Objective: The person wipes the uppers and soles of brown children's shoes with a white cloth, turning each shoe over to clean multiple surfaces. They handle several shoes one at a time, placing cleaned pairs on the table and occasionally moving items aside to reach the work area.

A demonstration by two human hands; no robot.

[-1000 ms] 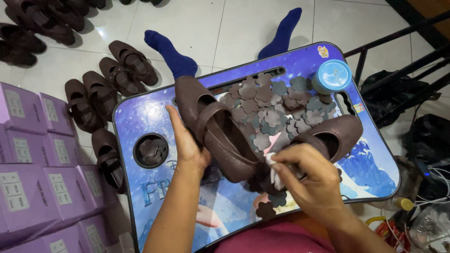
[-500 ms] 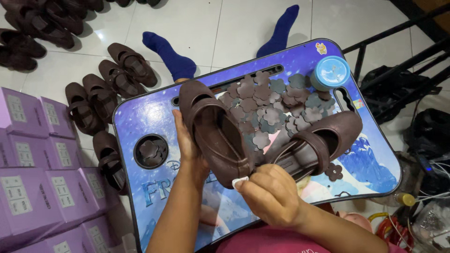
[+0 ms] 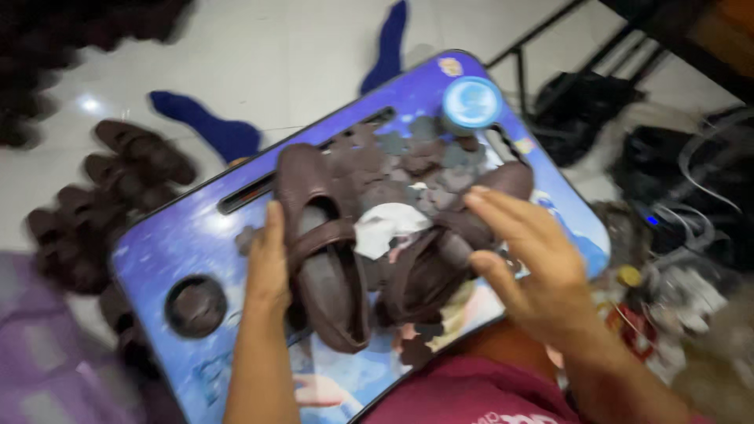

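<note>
two brown strap shoes [image 3: 322, 259] lay on the lap tray [image 3: 181, 243]; left hand [image 3: 269, 263] steadied one, while right hand [image 3: 522, 263], having released the white scrap [image 3: 389, 228], hovered open and empty.

The right hand [image 3: 534, 267] no longer grips the white scrap [image 3: 389, 228] in a fist — it now hovers open, fingers spread, over the right brown shoe [image 3: 463, 251]. The scrap now lies loose between the two shoes. The left hand [image 3: 269, 263] now rests flat along the left brown shoe [image 3: 318, 251] — both shoes now lie side by side.
</note>
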